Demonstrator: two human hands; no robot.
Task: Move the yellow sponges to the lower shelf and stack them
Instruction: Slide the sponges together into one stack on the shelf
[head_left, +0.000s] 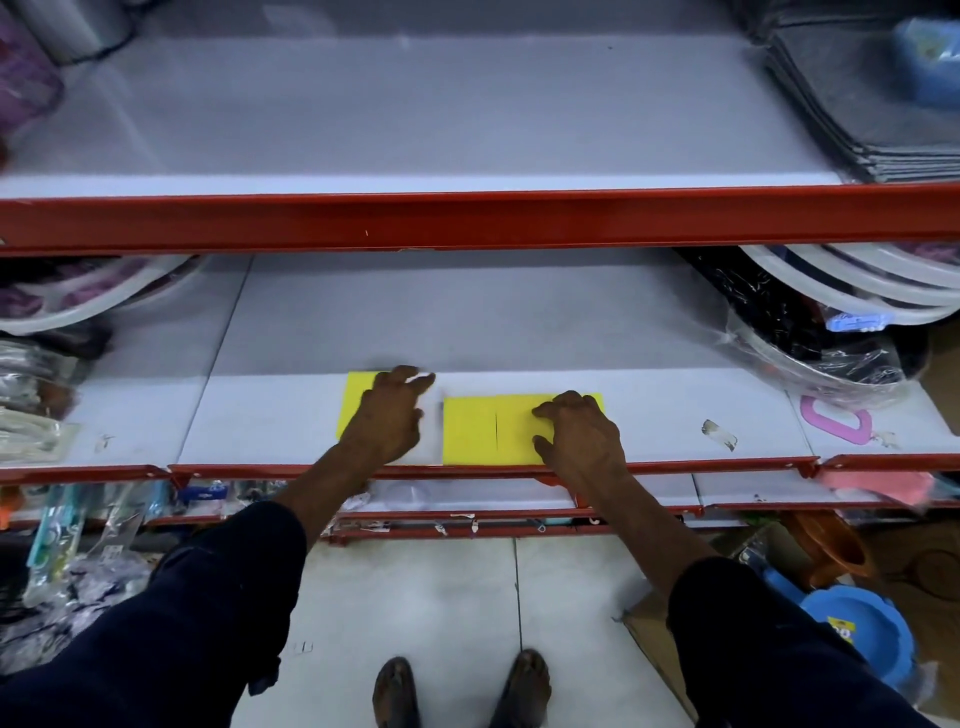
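Three flat yellow sponges lie near the front of the lower shelf (675, 410). My left hand (387, 415) lies over the left sponge (353, 405), fingers curled at its far right corner and hiding much of it. Two more sponges sit side by side, edges touching: the middle sponge (467, 431) is uncovered, and my right hand (582, 431) grips the right sponge (514, 415) with bent fingers and thumb. A narrow gap of bare shelf, blurred white, separates the left sponge from the pair. No sponge lies on another.
The upper shelf (415, 130) with its red front rail (467, 218) overhangs the lower one. Grey mats (857, 104) are stacked at its right. Plastic-wrapped basins (831, 312) sit on the right of the lower shelf and packaged goods (36, 395) on the left. A pink ring (836, 421) lies at the right.
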